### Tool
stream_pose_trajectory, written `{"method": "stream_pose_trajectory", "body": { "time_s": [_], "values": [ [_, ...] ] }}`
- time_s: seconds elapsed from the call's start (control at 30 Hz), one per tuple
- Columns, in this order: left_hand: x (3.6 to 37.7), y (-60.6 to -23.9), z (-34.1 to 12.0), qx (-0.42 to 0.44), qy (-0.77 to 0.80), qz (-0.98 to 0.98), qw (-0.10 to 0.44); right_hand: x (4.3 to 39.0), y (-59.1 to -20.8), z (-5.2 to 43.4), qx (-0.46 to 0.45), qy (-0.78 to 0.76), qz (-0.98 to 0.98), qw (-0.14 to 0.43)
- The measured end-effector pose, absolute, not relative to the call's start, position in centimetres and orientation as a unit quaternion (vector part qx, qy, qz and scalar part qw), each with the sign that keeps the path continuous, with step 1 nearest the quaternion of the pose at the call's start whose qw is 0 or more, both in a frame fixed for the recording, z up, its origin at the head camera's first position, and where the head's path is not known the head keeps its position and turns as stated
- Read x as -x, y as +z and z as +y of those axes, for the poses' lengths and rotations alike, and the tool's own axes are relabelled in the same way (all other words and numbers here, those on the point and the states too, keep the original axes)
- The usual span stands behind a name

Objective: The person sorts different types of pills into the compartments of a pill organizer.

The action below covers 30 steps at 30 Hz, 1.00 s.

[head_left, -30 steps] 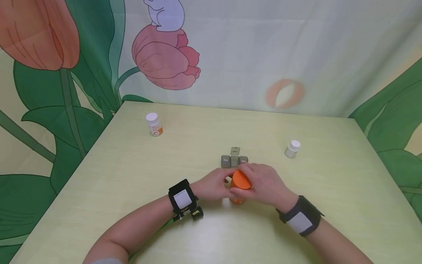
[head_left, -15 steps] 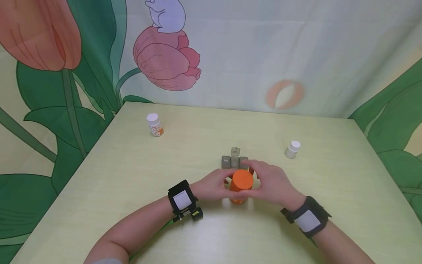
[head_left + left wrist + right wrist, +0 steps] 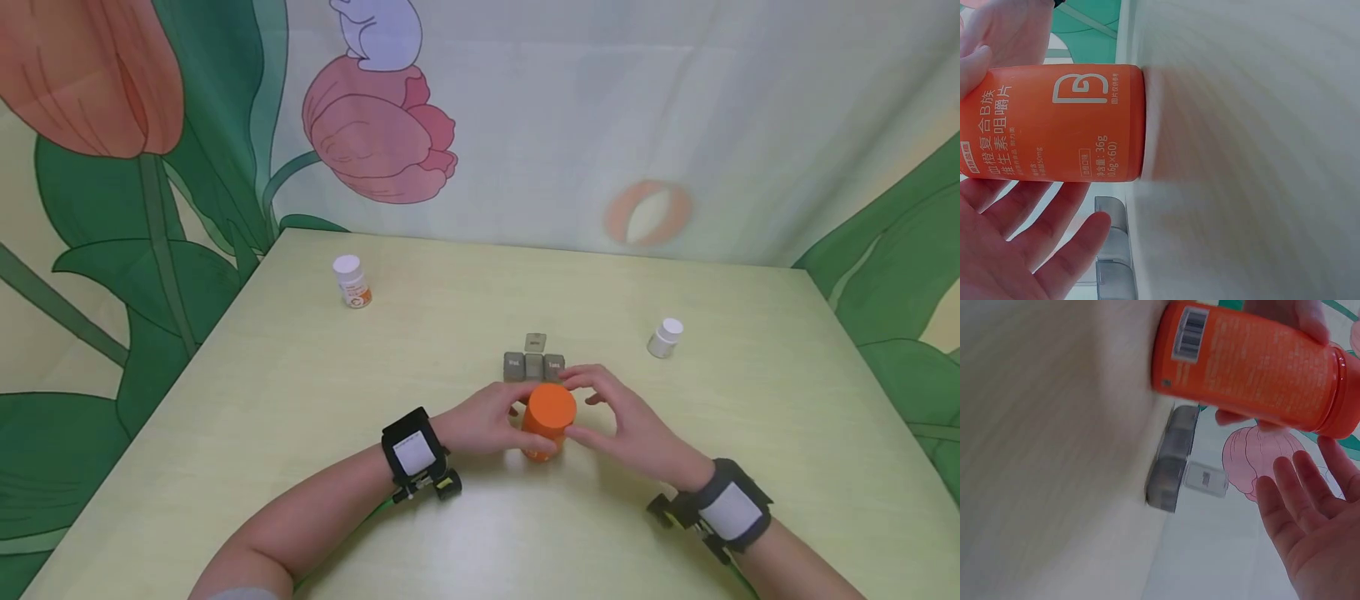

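Orange vitamin bottle (image 3: 547, 419) stands upright between the gripping left hand (image 3: 486, 421) and relaxed right hand (image 3: 641, 433), tabletop's far edge (image 3: 450, 252) well beyond.

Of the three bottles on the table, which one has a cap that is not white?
The orange bottle, the frontmost: its cap is orange too. The left bottle and the right bottle, both farther back, are white-capped.

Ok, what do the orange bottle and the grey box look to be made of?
Orange bottle: probably plastic, satin finish; soft sheen, rounded base edge.
Grey box: likely smooth tinted plastic; its raised lid looks see-through in the right wrist view, though glossiness is hard to judge.
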State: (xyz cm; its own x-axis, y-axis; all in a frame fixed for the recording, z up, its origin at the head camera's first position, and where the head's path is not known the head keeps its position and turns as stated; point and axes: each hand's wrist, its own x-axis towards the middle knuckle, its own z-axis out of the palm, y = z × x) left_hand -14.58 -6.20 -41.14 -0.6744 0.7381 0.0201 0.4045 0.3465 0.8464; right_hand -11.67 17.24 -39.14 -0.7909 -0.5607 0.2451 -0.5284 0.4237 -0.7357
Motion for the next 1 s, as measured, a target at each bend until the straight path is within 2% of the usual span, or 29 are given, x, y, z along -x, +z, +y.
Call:
{"method": "stream_pose_trajectory", "body": {
  "time_s": [0.27, 0.53, 1.0],
  "values": [
    [14.6, -41.2, -6.3, -0.365, 0.44, 0.801, 0.178, 11.7, -38.9, 15.1, 0.317, -0.441, 0.837, 0.067],
    [14.6, -41.3, -6.4, -0.368, 0.434, 0.803, 0.178, 11.9, -39.1, 14.3, 0.315, -0.384, 0.868, 0.014],
    [14.4, -41.1, -6.2, -0.347, 0.458, 0.796, 0.192, 11.9, -39.4, 17.1, 0.283, -0.412, 0.866, 0.008]
  ]
}}
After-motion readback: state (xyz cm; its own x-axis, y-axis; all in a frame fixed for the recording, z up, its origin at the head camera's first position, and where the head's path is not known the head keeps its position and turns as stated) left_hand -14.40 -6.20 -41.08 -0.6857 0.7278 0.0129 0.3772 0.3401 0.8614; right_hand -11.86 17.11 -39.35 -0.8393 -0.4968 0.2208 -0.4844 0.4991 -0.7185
